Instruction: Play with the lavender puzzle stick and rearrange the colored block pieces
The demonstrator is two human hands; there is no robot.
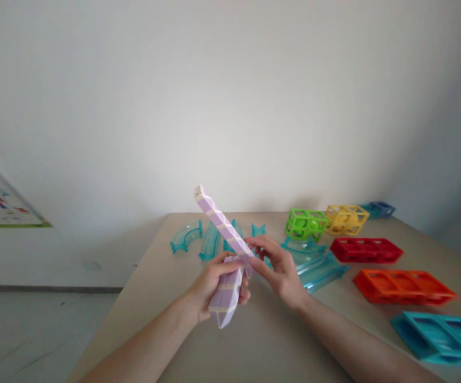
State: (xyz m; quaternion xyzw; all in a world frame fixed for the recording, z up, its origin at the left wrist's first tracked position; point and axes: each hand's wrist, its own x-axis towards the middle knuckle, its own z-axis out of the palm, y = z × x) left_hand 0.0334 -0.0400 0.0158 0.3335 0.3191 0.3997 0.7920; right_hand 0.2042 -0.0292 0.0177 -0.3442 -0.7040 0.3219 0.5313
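Note:
A lavender snake puzzle with cream lines across its jointed pieces is held up over the table in both hands. One straight length slants up to the left, and a thicker folded part hangs below it. My left hand is closed around the folded part, thumb lying on top. Thumb and fingers of my right hand pinch the lower end of the slanting length, near the bend. Fingers partly hide where the two lengths meet.
On the table behind my hands lie clear blue track pieces. To the right stand a green cube frame, a yellow one, and red, orange and blue hollow blocks. A wall rises behind the table.

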